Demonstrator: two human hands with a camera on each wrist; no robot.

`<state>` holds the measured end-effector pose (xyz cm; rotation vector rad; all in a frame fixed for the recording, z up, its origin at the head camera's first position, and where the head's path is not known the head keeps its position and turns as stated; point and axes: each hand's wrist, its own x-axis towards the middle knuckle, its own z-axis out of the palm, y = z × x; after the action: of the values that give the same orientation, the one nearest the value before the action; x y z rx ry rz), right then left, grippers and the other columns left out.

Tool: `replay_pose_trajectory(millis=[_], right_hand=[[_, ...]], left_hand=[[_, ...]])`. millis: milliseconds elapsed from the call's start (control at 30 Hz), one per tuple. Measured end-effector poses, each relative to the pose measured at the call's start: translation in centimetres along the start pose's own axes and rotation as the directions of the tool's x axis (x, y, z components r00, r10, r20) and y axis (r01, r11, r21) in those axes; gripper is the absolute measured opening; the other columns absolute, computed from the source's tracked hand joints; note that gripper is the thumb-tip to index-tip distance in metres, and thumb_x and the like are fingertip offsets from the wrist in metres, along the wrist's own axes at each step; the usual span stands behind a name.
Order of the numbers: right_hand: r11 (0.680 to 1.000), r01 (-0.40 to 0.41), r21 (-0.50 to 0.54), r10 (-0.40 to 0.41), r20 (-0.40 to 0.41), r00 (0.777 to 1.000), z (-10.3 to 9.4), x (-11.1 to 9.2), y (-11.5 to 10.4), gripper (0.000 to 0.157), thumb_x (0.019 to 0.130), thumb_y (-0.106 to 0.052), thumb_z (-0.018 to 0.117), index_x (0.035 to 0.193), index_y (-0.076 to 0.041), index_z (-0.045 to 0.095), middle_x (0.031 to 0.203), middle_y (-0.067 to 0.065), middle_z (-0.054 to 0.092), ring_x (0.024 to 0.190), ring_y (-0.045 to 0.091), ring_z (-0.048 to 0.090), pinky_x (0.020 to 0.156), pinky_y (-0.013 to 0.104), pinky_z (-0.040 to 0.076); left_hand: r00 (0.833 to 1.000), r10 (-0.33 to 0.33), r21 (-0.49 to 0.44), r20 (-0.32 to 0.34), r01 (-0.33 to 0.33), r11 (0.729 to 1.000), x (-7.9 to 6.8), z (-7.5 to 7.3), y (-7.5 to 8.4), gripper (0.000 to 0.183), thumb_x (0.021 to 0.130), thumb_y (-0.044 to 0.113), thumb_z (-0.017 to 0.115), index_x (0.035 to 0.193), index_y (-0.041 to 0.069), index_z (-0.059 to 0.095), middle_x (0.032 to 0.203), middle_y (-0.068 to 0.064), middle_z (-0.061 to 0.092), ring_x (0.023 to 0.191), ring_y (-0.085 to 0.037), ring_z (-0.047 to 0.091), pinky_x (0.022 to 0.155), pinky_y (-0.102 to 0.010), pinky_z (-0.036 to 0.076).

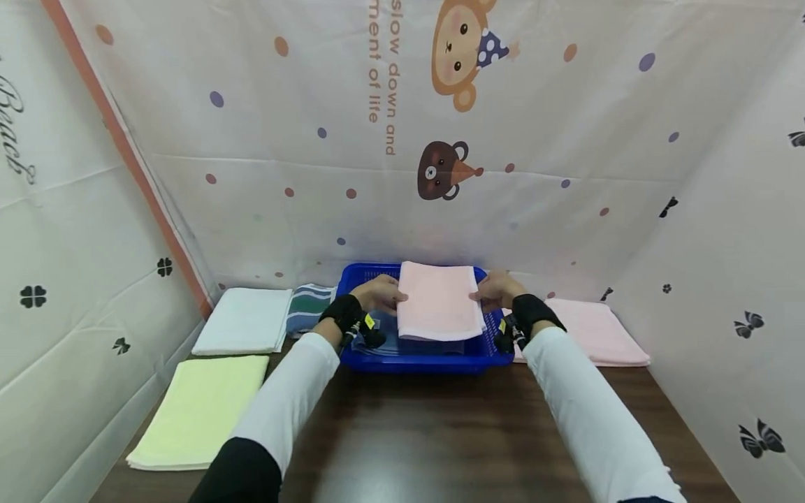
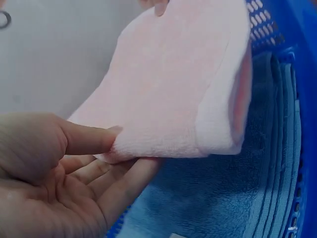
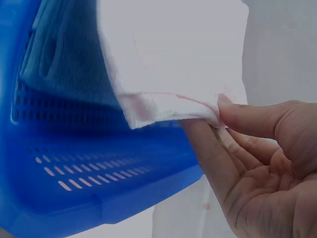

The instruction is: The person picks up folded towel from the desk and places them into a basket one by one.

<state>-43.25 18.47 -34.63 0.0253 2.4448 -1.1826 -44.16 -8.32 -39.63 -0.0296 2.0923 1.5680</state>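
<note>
Both arms are stretched forward, side by side, in white sleeves with dark cuffs near the elbows. A black band with a small device is worn on each wrist. The left hand (image 1: 376,293) is held palm up in the left wrist view, the thumb pressed down against the straight fingers (image 2: 126,181) in a pinch. The right hand (image 1: 497,290) is posed the same way: thumb on top, fingers (image 3: 208,148) beneath, pinching.
</note>
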Motion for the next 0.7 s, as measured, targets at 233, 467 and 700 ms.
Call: replay_pose_trajectory(millis=[233, 467, 700], right_hand=[[0.911, -0.102, -0.400, 0.049, -0.140, 0.989, 1.7, 3.6, 1.3, 0.018, 0.089, -0.001, 0.072, 0.100, 0.013, 0.067, 0.057, 0.006, 0.059, 0.047, 0.012, 0.059, 0.053, 0.026, 0.058], [0.804, -0.164, -0.572, 0.042, -0.222, 0.974, 3.3, 4.0, 1.8, 0.033, 0.081, 0.002, 0.073, 0.113, 0.011, 0.070, 0.114, 0.028, 0.069, 0.083, 0.029, 0.057, 0.071, 0.035, 0.055], [0.792, -0.167, -0.588, 0.019, -0.250, 0.968, 4.4, 3.9, 2.1, 0.032, 0.086, 0.000, 0.067, 0.117, 0.009, 0.069, 0.127, 0.030, 0.066, 0.097, 0.034, 0.066, 0.080, 0.045, 0.060]], left_hand=[[0.995, -0.099, 0.020, 0.034, 0.098, 0.995, 2.7, 1.1, -1.2, 0.005, 0.099, 0.002, 0.063, 0.102, -0.002, 0.062, 0.085, -0.007, 0.063, 0.077, -0.019, 0.063, 0.079, -0.034, 0.063], [0.988, -0.150, 0.060, 0.041, 0.148, 0.987, 3.4, 2.4, -1.9, 0.018, 0.098, -0.001, 0.061, 0.114, -0.009, 0.066, 0.081, -0.012, 0.064, 0.067, -0.019, 0.065, 0.064, -0.029, 0.063], [0.970, -0.232, 0.159, 0.075, 0.219, 0.963, 3.7, 2.4, -1.7, 0.023, 0.100, 0.003, 0.061, 0.118, -0.010, 0.064, 0.092, -0.023, 0.070, 0.071, -0.027, 0.072, 0.071, -0.036, 0.064]])
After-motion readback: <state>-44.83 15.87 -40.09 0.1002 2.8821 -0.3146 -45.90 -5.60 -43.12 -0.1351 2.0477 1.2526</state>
